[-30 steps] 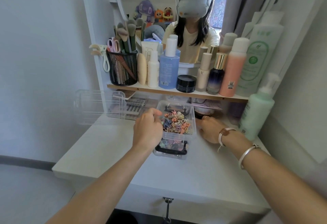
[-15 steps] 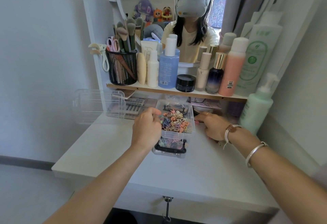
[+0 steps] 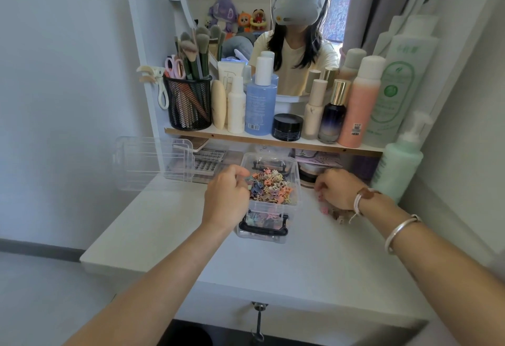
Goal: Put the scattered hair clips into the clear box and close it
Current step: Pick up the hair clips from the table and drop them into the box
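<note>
The clear box point(image 3: 273, 205) with black latches stands open in the middle of the white vanity top, heaped with small pastel hair clips point(image 3: 270, 187). My left hand point(image 3: 226, 198) sits against the box's left wall, its fingers curled over the rim. To the right of the box, my right hand point(image 3: 337, 190) is down on the table with its fingers curled over a few scattered hair clips point(image 3: 337, 216) that show under its heel. The box's clear lid point(image 3: 153, 165) leans at the far left of the table.
A shelf point(image 3: 273, 140) just behind the box holds bottles, a black jar and a mesh brush cup point(image 3: 188, 105). A green pump bottle point(image 3: 396, 168) stands at the right. Lash trays and small items lie under the shelf. A mirror rises behind.
My right hand shifted slightly right and curled its fingers down onto the loose clips. My left hand and the box stayed put.
</note>
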Demonstrator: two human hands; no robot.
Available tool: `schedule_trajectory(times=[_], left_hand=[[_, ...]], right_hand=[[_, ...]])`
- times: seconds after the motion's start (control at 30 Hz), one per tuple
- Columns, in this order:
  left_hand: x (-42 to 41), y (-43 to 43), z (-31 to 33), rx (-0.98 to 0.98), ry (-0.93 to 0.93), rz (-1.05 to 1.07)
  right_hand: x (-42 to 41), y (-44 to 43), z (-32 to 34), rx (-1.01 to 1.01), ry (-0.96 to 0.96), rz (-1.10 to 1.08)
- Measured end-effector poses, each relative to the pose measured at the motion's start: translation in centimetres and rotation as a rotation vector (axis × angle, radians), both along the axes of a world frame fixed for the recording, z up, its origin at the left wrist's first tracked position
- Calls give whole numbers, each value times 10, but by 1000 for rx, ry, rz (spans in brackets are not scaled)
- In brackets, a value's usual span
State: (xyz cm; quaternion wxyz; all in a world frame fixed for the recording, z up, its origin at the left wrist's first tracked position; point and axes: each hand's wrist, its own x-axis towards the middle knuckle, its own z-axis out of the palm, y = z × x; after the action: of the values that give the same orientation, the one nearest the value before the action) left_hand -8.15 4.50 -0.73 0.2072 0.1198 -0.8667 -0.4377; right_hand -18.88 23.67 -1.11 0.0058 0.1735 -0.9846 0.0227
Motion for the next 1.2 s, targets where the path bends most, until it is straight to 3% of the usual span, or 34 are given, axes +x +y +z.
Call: schedule_trajectory(times=[0.13, 0.33, 0.5, 0.73, 1.2], left_hand=[[0, 0, 0, -4, 3, -1], [0, 0, 0, 3, 2, -4], [1, 0, 0, 8, 1, -9], [0, -1, -1, 6, 13, -7], [1, 0, 0, 5, 15, -11]], right_hand=[[7, 9, 7, -66, -74, -75], [9, 4, 1, -161, -123, -15], [8, 2, 1, -117, -97, 1], [9, -2, -1, -158, -207, 46], [20, -10, 3, -28, -126, 127]])
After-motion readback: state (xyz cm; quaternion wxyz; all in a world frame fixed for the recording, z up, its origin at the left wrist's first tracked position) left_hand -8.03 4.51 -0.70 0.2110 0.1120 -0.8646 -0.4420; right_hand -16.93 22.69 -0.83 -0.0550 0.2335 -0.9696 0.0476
